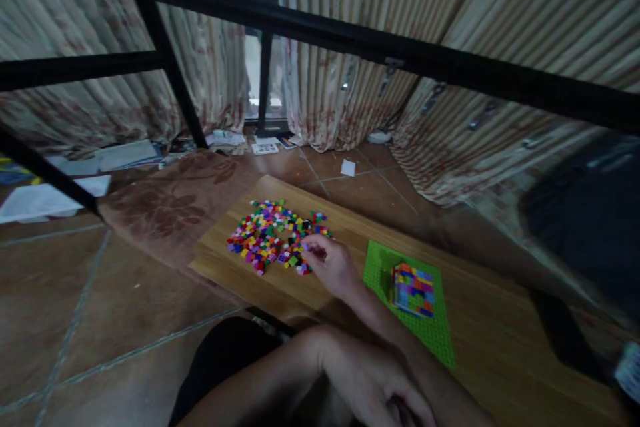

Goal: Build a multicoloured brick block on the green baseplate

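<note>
On the left, a brown flower-patterned cloth (170,197) runs up to the left edge of the long, pale brown wooden tabletop (495,340); just in from that edge lies a loose spread of small, many-coloured plastic blocks (273,217), with strips of bare wood along its near and far sides; the blocks are pink, red, yellow, green, blue, purple, white and black, mostly one layer scattered at odd angles; my right hand (330,265) is at the spread's right side, fingers curled, thumb and forefinger pinched on a small pale purple block (305,247); wood shows between the spread and the green plate farther right; nearer to me, my left hand (373,377) is loosely curled by my right forearm, and I cannot tell whether it has hold of anything; right of my right hand lies the bright green studded rectangular plate (375,260), bearing a blocky, patchwork build (415,288) of orange, blue, purple, red and green; the tabletop runs on rightward.
</note>
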### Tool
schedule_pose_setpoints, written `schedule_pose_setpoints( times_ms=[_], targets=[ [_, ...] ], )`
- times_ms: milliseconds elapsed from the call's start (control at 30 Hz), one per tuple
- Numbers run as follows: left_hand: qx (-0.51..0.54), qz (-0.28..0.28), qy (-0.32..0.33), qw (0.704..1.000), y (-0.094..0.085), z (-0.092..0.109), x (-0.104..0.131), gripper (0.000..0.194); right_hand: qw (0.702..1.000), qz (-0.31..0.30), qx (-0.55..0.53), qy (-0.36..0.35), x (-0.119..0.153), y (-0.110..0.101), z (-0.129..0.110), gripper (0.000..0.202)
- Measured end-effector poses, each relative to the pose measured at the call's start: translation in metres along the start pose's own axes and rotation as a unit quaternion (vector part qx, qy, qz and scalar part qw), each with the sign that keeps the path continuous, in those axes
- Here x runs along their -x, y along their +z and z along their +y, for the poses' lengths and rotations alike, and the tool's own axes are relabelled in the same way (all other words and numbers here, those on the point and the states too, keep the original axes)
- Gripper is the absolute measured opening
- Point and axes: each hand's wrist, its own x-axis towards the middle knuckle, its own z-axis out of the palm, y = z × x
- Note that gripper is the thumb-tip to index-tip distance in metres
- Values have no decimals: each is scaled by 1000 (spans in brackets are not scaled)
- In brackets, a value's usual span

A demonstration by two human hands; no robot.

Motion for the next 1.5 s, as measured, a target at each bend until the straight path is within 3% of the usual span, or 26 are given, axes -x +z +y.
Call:
schedule_pose_setpoints(
  times_ms=[67,167,333,467,600,767,933,1167,1367,1500],
  targets=[
    [15,18,-46,999,-1,9,9,40,999,31,-20,18,35,-12,1,18],
    [25,35,-44,998,-2,28,21,44,989,113,-20,95,97,-33,9,19],
    [41,251,-41,966,-7,44,12,36,925,287,-22,247,184,-75,27,25],
    [3,440,-42,897,-18,31,-12,29,888,360,-50,282,206,-99,44,32],
    [-99,546,-43,831,-28,17,-31,20,889,373,-43,262,200,-115,59,34],
    [-279,564,-51,776,-31,13,-45,18,925,288,11,248,185,-133,63,26],
    [-437,534,-75,720,-37,4,-57,19,946,250,45,202,175,-142,64,20],
    [-525,503,-104,679,-44,-6,-65,20,956,254,54,135,168,-140,71,17],
    [-568,471,-96,668,-44,-10,-66,24,951,268,12,155,168,-136,74,15],
    [-624,447,-97,633,-40,-13,-66,29,940,292,-19,176,169,-134,79,13]
  ],
)
